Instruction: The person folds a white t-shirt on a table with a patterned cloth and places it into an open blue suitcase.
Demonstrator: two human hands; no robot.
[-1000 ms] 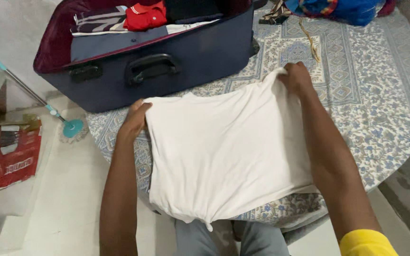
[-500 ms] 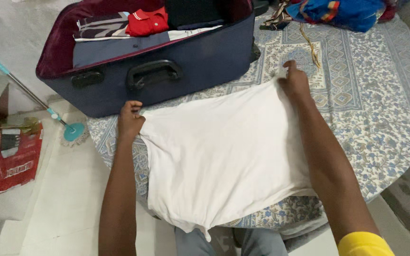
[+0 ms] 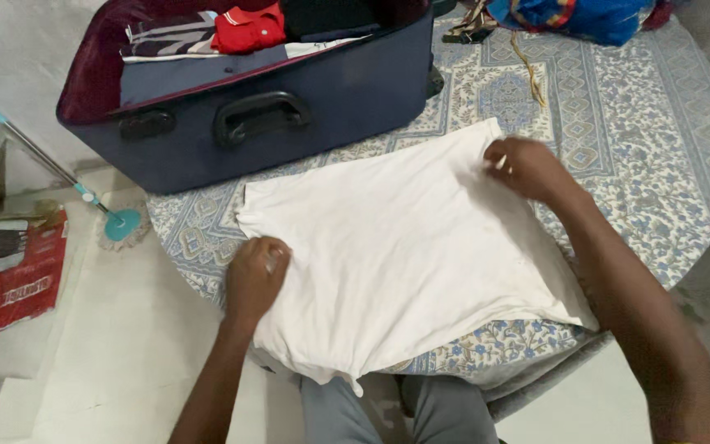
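Observation:
A white garment (image 3: 404, 247) lies spread flat on a round table covered with a blue and white patterned cloth (image 3: 643, 156). My left hand (image 3: 254, 279) pinches the garment's left edge, about midway down. My right hand (image 3: 527, 167) grips the fabric at its right side, close to the far right corner. The garment's near edge hangs over the table rim. Behind it stands an open dark blue suitcase (image 3: 281, 115) with folded clothes inside, among them a red item (image 3: 248, 29).
A blue fabric bundle (image 3: 585, 16) and a strap lie at the table's far edge. Left of the table, on the pale floor, a teal mop (image 3: 121, 224) leans and a red bag (image 3: 14, 271) sits. My grey-trousered legs (image 3: 396, 407) show under the table rim.
Both hands have slid down from the garment's far corners toward me along its side edges. The view has shifted, so the table sits more to the right.

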